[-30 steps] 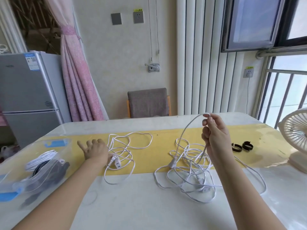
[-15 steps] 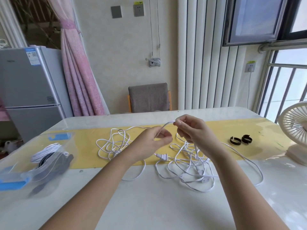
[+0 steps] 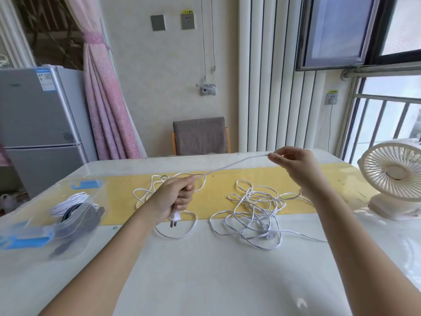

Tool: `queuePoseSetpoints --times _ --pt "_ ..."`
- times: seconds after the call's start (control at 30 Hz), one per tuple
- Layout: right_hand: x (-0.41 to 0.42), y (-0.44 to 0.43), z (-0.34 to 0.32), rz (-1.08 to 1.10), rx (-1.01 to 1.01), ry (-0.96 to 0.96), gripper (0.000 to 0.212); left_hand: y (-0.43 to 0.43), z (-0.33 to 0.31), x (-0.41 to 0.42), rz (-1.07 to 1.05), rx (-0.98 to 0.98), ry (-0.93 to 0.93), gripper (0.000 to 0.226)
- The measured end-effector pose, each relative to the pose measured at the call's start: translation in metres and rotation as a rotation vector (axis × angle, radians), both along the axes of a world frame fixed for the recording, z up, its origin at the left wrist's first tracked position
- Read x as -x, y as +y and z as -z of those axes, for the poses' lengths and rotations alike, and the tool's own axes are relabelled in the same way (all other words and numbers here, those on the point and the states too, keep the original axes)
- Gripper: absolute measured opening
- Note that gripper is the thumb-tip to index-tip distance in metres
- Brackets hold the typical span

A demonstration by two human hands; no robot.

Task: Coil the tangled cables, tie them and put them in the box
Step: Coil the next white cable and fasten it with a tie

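My left hand (image 3: 176, 197) grips the plug end of a white cable (image 3: 232, 164) in its fist, and the white plug (image 3: 175, 218) sticks out below it. My right hand (image 3: 293, 161) pinches the same cable further along, so a straight stretch runs taut between the hands above the table. The remainder of that cable lies in a tangled heap (image 3: 255, 210) on the table under my right forearm. A second white tangle (image 3: 159, 190) lies behind my left hand. At the left stands a clear plastic box (image 3: 57, 215) with blue clips, holding coiled white and black cables.
The white table (image 3: 205, 270) carries a yellow runner (image 3: 227, 179). A white desk fan (image 3: 396, 176) stands at the right edge. A grey chair (image 3: 200, 135) sits behind the table, with a fridge (image 3: 38, 124) and a pink curtain at the left.
My hands have drawn apart: the left now holds the plug end low, the right has moved up and to the right, pulling the cable straight between them.
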State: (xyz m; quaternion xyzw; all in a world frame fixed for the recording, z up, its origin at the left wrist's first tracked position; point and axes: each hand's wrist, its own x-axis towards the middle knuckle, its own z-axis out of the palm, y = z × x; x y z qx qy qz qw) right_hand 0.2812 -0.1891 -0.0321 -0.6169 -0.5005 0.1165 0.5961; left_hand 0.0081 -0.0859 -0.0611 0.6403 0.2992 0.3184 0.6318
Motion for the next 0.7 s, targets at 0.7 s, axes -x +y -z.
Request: queuePoseSetpoints --times 0.7 --pt "0.012 -0.038 0.023 -0.348 1.189 -0.359 0.019 -0.010 0.032 0.028 -0.113 -0.227 0.932 0.044"
